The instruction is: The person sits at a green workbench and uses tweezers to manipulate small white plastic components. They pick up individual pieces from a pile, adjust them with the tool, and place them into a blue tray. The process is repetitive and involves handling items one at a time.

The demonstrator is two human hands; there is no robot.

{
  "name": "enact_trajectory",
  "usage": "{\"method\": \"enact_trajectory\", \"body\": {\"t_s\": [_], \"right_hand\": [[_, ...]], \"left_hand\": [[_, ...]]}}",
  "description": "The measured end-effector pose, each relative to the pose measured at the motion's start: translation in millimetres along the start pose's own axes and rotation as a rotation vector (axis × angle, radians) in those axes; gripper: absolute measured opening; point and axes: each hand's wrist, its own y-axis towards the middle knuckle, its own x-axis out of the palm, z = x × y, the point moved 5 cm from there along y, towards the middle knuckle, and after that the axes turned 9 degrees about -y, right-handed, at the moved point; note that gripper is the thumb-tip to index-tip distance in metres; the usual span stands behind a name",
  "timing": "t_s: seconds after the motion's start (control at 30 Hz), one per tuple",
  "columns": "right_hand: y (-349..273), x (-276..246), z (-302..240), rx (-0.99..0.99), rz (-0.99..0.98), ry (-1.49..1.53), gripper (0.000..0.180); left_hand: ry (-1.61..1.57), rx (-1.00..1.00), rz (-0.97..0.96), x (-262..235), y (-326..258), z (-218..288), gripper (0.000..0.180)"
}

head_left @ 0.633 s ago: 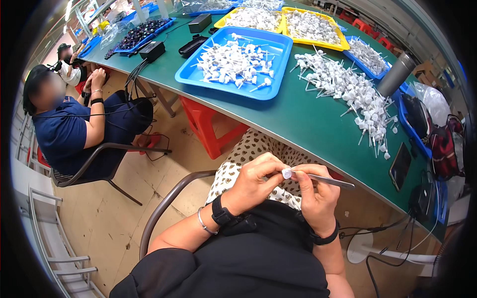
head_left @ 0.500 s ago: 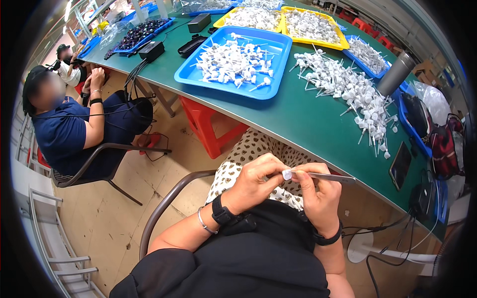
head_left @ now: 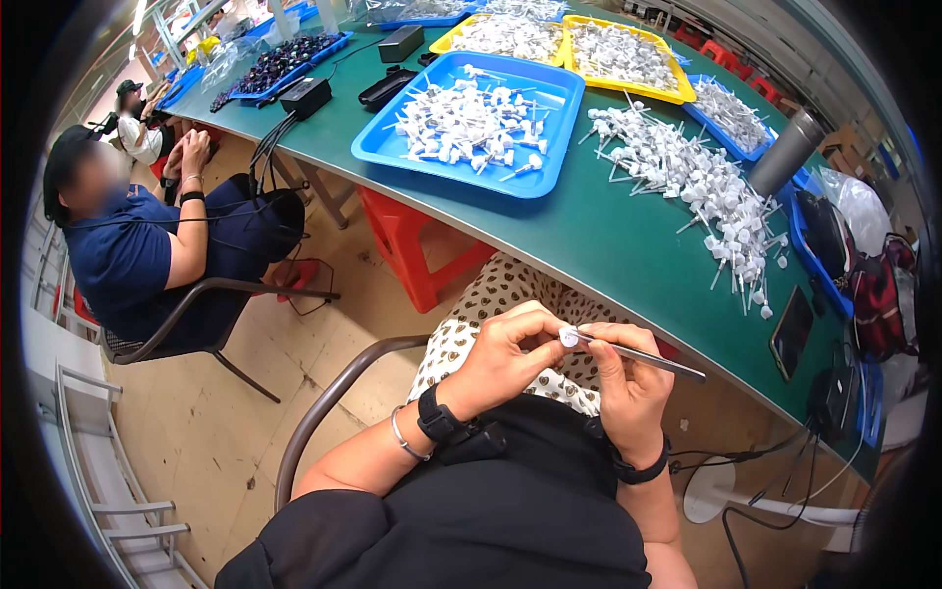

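Observation:
My left hand (head_left: pixel 505 358) pinches a small round white cap (head_left: pixel 568 337) between thumb and fingertips, held over my lap. My right hand (head_left: pixel 628 378) grips a thin metal rod or tweezers (head_left: pixel 648 357) whose tip meets the cap; its other end points right. Both hands sit just below the near edge of the green table (head_left: pixel 608 245). On the table lies a loose heap of white plastic parts with thin stems (head_left: pixel 692 177), and a blue tray (head_left: pixel 549 167) holds more of them.
Yellow trays (head_left: pixel 677 93) of white parts stand at the back. A grey metal flask (head_left: pixel 787 152), a dark phone (head_left: pixel 791 332) and bags (head_left: pixel 868 285) are at the right. A red stool (head_left: pixel 407 245) is under the table. A seated person (head_left: pixel 137 255) is at left.

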Motion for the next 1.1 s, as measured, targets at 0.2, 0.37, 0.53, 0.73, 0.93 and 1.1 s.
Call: {"method": "enact_trajectory", "body": {"t_s": [0.2,0.37,0.53,0.73,0.93,1.1], "right_hand": [[1.1,-0.8,2.6,0.061,-0.001,0.051,0.011],[1.8,-1.7,4.8,0.083,-0.019,0.069,0.012],[1.3,-0.5,4.1,0.115,0.091,0.133,0.009],[2.7,-0.2,6.2,0.126,0.063,0.157,0.01],[4.2,-2.5,7.6,0.121,0.027,0.145,0.01],[4.5,-2.5,7.8,0.128,-0.005,0.201,0.009]], "left_hand": [[-0.142,-0.083,-0.023,-0.7,-0.6,-10.3,0.011],[-0.205,-0.105,-0.037,0.2,-0.6,-11.4,0.011],[-0.111,-0.073,-0.051,0.7,1.2,-5.7,0.01],[-0.113,-0.072,-0.048,-0.1,0.3,-6.6,0.01],[-0.186,-0.111,-0.061,-0.3,0.4,-11.3,0.01],[-0.268,-0.146,-0.082,-0.1,0.1,-13.6,0.01]]}}
